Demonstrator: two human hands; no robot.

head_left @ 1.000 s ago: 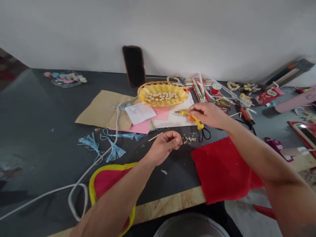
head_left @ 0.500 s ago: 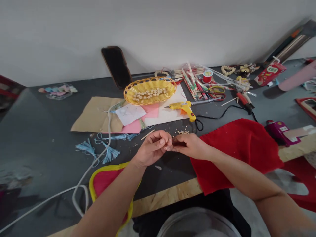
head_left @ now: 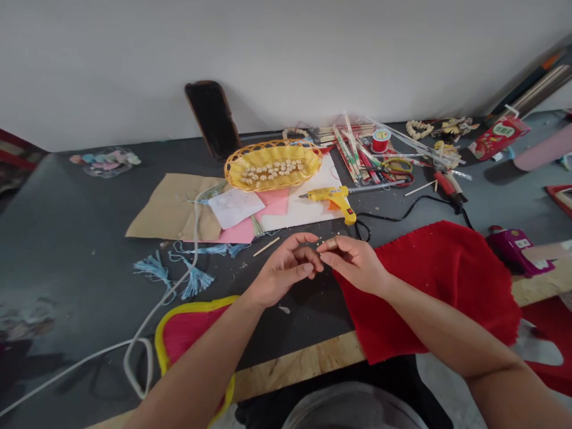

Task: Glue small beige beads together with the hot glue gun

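Just above the dark table, my left hand (head_left: 286, 269) has its fingers loosely curved and apart, with nothing visible between them. Facing it, my right hand (head_left: 356, 264) brings thumb and forefinger together in a pinch. Anything between those fingertips is too small to make out. The fingertips of both hands nearly meet. A red felt cloth (head_left: 429, 286) lies under and beyond my right wrist. To the left of my left hand is a short wooden stick (head_left: 267, 246). A yellow glue gun (head_left: 333, 198) rests behind the hands, its nozzle pointing left.
A yellow woven basket (head_left: 232, 173) holds several small pale flower-like pieces. Blue tassels (head_left: 196, 282) and a white cable (head_left: 156, 310) lie at left. A phone (head_left: 213, 119) leans on the wall. Scissors (head_left: 397, 167), a red thread spool (head_left: 381, 142) and a purple bottle (head_left: 521, 251) are at right.
My hands have drawn slightly apart. The left fingers have loosened from a closed pinch, and the right hand has turned and risen. The pale bits on the table are now mostly hidden behind it.
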